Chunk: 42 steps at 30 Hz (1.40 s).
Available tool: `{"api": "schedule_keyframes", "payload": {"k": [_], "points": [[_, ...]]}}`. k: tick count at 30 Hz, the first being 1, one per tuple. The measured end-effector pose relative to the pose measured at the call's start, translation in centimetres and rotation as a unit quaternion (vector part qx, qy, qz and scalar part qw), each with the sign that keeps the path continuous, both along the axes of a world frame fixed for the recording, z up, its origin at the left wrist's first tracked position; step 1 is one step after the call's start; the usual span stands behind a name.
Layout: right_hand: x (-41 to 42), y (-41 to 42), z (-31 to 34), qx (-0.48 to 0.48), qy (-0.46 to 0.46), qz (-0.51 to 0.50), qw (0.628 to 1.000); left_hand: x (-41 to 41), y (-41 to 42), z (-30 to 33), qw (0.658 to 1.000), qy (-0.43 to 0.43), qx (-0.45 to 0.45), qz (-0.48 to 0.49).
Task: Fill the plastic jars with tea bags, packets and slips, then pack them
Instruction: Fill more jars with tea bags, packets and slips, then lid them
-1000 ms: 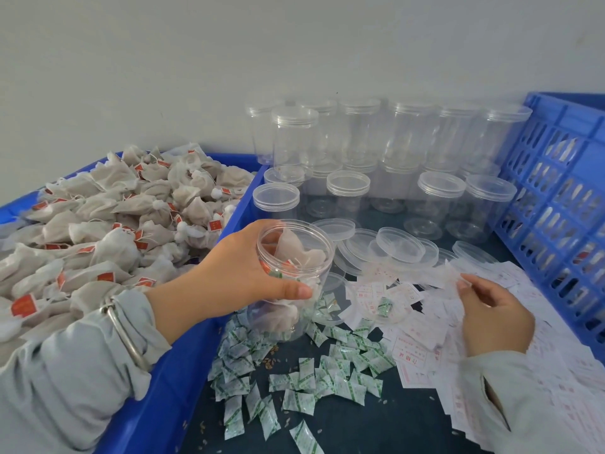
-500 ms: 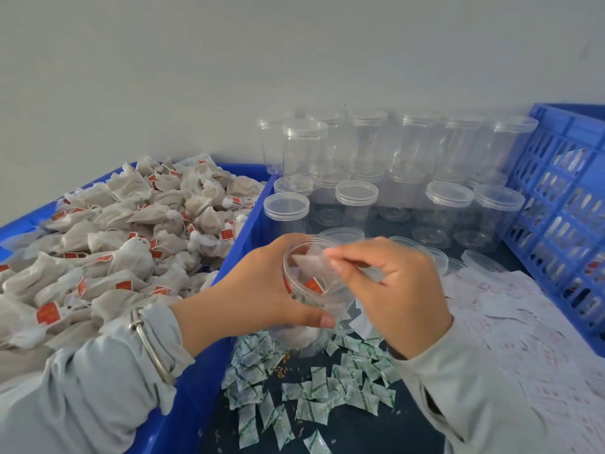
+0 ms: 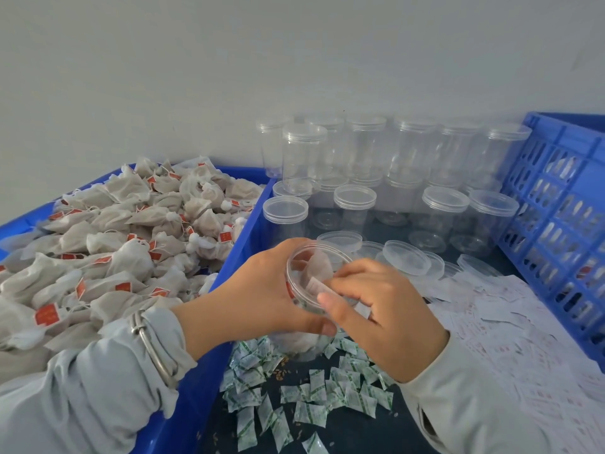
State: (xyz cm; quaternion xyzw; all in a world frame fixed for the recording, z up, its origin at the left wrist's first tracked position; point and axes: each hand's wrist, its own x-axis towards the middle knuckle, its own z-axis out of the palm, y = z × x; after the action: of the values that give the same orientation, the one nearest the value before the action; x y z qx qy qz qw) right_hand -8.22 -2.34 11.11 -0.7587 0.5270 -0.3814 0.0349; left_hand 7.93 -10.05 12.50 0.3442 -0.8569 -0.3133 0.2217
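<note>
The left hand has its fingers curled round an open jar above the packets on the worktop, while the right hand pinches a slip at its mouth.

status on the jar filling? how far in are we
Done: the open jar gripped by the left hand already holds tea bags. In hand: the right hand is pushing a paper slip into its mouth. Left: this jar has no lid yet; loose lids lie behind it, many empty jars wait, and the tea bag bin, green packets and slips remain plentiful. No packed jars visible.
</note>
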Motion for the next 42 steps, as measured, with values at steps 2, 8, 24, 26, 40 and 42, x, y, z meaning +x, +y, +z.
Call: {"api": "schedule_keyframes", "payload": {"k": [2, 8, 24, 26, 40, 42], "points": [[-0.2, 0.3, -0.1, 0.000, 0.017, 0.011, 1.000, 0.0, 0.1, 0.0, 1.000, 0.000, 0.006, 0.003], [-0.8, 0.9, -0.3, -0.083, -0.013, -0.012, 0.996, 0.0, -0.1, 0.0, 0.999, 0.019, 0.028, 0.001], [-1.1, 0.0, 1.7, -0.023, -0.274, -0.082, 0.958, 0.0, 0.0, -0.2, 0.999, 0.004, 0.032, -0.017], [-0.8, -0.5, 1.5, 0.003, -0.151, -0.108, 0.983, 0.0, -0.1, -0.3, 1.000, 0.002, 0.026, -0.013], [-2.3, 1.7, 0.9, -0.055, 0.064, -0.001, 0.996, -0.2, 0.1, -0.2, 0.996, 0.068, 0.054, -0.018], [-2.7, 2.0, 1.5, -0.065, 0.068, 0.009, 0.996, -0.5, 0.6, -0.2, 0.994, 0.084, 0.061, -0.030]]}}
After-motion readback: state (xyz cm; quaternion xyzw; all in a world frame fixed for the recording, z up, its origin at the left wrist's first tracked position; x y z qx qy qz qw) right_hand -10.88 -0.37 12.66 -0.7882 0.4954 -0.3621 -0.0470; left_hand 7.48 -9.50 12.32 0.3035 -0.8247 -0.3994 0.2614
